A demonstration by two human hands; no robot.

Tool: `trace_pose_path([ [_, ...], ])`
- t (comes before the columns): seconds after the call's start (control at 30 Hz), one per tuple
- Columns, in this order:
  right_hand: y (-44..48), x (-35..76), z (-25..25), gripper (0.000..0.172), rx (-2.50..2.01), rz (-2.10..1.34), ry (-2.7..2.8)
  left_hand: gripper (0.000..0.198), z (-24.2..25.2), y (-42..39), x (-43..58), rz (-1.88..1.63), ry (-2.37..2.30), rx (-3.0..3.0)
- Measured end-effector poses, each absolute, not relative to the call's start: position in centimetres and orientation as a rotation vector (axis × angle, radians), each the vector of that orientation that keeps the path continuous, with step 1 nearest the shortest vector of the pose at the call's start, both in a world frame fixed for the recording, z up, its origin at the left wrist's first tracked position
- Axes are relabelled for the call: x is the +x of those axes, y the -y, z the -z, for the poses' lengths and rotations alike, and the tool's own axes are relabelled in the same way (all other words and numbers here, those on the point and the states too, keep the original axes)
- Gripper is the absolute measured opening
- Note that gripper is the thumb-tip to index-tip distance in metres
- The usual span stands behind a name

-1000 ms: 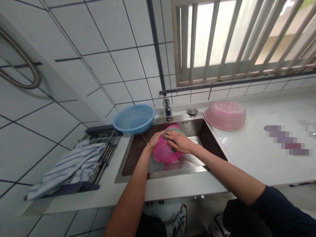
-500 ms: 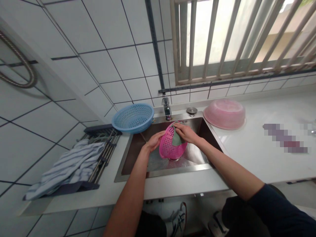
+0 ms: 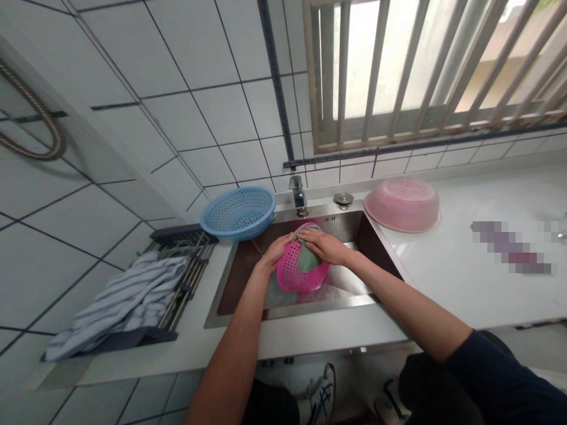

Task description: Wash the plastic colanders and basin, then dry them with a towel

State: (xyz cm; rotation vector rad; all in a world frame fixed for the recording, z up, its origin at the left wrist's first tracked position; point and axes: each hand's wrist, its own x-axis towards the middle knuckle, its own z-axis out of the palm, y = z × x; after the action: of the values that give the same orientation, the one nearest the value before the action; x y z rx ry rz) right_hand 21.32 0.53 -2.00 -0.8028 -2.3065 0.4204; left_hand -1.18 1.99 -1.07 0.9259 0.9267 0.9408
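As my right hand (image 3: 322, 245) has slid back across the pink colander (image 3: 301, 267), the green cloth (image 3: 306, 260) now lies pressed flat against the inner mesh; half a second ago it was bunched higher, near the rim at 1 o'clock. The right hand is spread, palm down, fingers pinning the cloth. My left hand (image 3: 278, 250) is cupped around the colander's rim at 10 o'clock, steadying it. The colander is tilted, mouth turned toward me, held low over the stainless sink (image 3: 241, 283), just in front of the tap (image 3: 298, 195); it has dropped slightly and rolled leftward since the previous frame. Judgement: the wiping stroke covers a fresh patch of mesh, so the scrub is mid-course, not finished.

Surroundings: blue colander (image 3: 234, 211) on the surface at 10 o'clock of the sink, touching the basin's corner; pink basin (image 3: 402, 204) upside down at 2 o'clock; sink plug (image 3: 344, 199) beside the tap; striped towel (image 3: 119, 298) on the drying rack (image 3: 188, 268) at 9 o'clock.
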Motion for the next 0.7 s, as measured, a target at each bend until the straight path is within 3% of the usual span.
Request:
trace_pose_path([
  [0.7, -0.6, 22.1, 1.1, 0.047, -0.836, -0.389, 2.272, 0.029, 1.3, -2.3, -1.7, -0.988, -0.996, 0.961],
])
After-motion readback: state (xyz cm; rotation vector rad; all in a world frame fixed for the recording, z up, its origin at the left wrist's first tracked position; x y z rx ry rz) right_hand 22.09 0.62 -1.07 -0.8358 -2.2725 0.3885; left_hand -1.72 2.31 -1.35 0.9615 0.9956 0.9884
